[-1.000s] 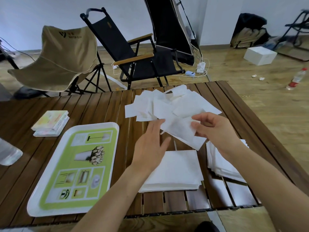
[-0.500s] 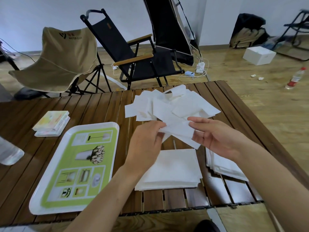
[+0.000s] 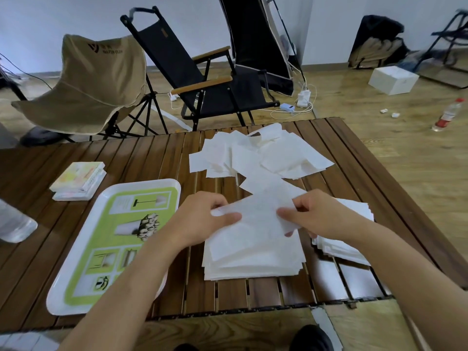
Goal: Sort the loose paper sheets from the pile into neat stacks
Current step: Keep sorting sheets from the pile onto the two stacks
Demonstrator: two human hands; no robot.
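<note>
A loose pile of white paper sheets [image 3: 260, 153] lies at the far middle of the slatted wooden table [image 3: 162, 153]. Nearer me sits a squared stack of sheets [image 3: 253, 259], and a second stack [image 3: 347, 247] lies to its right, partly under my right forearm. Both hands hold one white sheet [image 3: 258, 211] just above the near stack. My left hand [image 3: 202, 219] pinches its left edge between thumb and fingers. My right hand [image 3: 316, 216] pinches its right edge.
A white and green tray [image 3: 76, 282] lies at the left, with a small stack of colourful booklets [image 3: 78, 181] behind it and a clear plastic bottle [image 3: 12, 224] at the left edge. Folding chairs [image 3: 207, 79] stand beyond the table. A box and a bottle lie on the floor at right.
The sheet moved from above the loose pile toward me, down over the near stack. My left hand, open a second ago, now pinches the sheet's left edge; my right hand kept its hold.
</note>
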